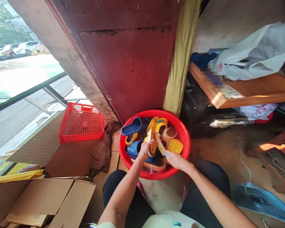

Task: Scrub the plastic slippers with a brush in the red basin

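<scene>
A red plastic basin [184,126] full of slippers and water stands on the floor between my knees. My left hand [145,147] is closed on a yellow and white slipper [152,146], held on its side over the others. My right hand [177,160] grips a tan brush [159,144] with a bluish handle end, its head against or close beside that slipper. Around them lie a dark blue slipper [131,126], another blue slipper [133,149], a yellow slipper [175,146] and a brown slipper [169,133]. Some lower slippers are partly hidden.
A red crate [82,123] sits left of the basin, above cardboard. Open cardboard boxes [42,196] are at lower left. A dark red door [130,63] rises behind the basin. To the right are a wooden shelf [256,98] with bags and a blue fan [263,199].
</scene>
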A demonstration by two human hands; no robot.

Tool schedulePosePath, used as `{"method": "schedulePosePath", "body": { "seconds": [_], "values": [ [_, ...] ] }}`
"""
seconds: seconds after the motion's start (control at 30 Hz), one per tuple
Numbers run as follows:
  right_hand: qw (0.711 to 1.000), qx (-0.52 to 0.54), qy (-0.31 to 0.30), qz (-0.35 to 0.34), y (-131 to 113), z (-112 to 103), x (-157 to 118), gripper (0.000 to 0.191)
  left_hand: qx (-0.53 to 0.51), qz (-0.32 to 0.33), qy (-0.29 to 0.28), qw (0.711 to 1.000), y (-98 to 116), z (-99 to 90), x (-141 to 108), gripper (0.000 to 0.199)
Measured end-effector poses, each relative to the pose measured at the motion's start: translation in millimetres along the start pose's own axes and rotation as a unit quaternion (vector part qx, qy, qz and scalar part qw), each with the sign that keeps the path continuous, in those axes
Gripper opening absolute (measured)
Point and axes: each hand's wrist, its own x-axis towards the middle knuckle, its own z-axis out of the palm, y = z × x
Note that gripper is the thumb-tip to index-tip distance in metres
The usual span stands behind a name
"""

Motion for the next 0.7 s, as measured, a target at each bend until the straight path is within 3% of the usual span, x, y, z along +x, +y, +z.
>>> {"method": "schedulePosePath", "body": {
  "seconds": [0.1, 0.17, 0.2, 0.27, 0.33, 0.37, 0.43, 0.57, 0.7],
  "values": [
    [0.995, 0.097, 0.015, 0.006, 38.1, -23.7, -23.6, 0.042, 0.132, 0.069, 0.036, 0.988, 31.8, -2.4, 8.0, 0.051],
    [0.983, 0.165, 0.053, 0.063, 57.3, -35.2, -28.3, 0.050, 0.267, 0.115, 0.055, 0.955, 60.4, -3.9, 20.6, 0.052],
    [0.973, 0.198, 0.075, 0.096, 64.1, -38.4, -27.5, 0.054, 0.356, 0.136, 0.063, 0.922, 74.5, -4.2, 28.1, 0.051],
    [0.954, 0.240, 0.108, 0.141, 72.0, -40.0, -22.0, 0.060, 0.528, 0.165, 0.082, 0.829, 96.9, -3.4, 42.1, 0.048],
    [0.954, 0.229, 0.121, 0.154, 73.5, -36.8, -15.1, 0.060, 0.623, 0.184, 0.112, 0.752, 106.9, -2.0, 50.1, 0.050],
    [0.960, 0.207, 0.121, 0.147, 72.6, -33.9, -12.3, 0.058, 0.643, 0.194, 0.131, 0.729, 106.6, -1.9, 50.6, 0.054],
    [0.973, 0.162, 0.119, 0.113, 68.7, -26.8, -9.3, 0.054, 0.649, 0.212, 0.154, 0.715, 96.8, -4.8, 43.4, 0.064],
    [0.990, 0.108, 0.089, 0.032, 58.7, -12.0, -12.0, 0.049, 0.644, 0.207, 0.133, 0.724, 61.9, -29.3, 5.6, 0.071],
    [0.993, 0.107, 0.018, -0.041, 50.1, -5.4, -16.6, 0.048, 0.655, 0.045, 0.090, 0.749, 34.8, -58.9, -27.3, 0.090]
  ]
}}
